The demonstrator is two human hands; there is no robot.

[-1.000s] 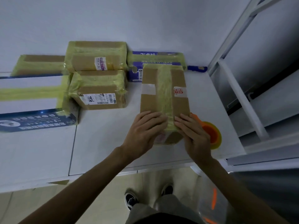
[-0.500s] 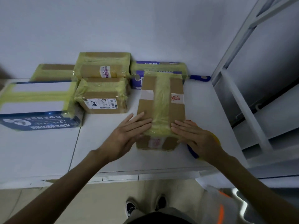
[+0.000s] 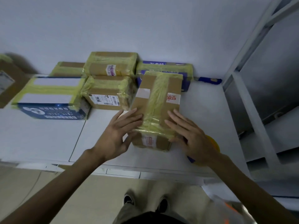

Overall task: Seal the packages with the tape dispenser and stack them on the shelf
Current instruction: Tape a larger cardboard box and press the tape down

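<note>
A brown cardboard package (image 3: 159, 101) with a strip of yellowish tape down its middle lies on the white table (image 3: 48, 139) in front of me. My left hand (image 3: 119, 133) has its straight fingers on the package's near left top and its thumb by the front face. My right hand (image 3: 189, 135) lies flat on the near right top corner. Just behind my right hand, a yellow tape roll on the tape dispenser (image 3: 213, 144) peeks out, mostly hidden.
Several taped packages sit behind: two stacked brown ones (image 3: 110, 92), a white and blue box (image 3: 51, 99) at left, a purple box (image 3: 166, 68) by the wall. A metal shelf frame (image 3: 249, 97) stands at right. The table's near edge runs below my wrists.
Both hands have spread apart from the tape strip toward the package's near corners. My view has shifted, so more of the left boxes shows.
</note>
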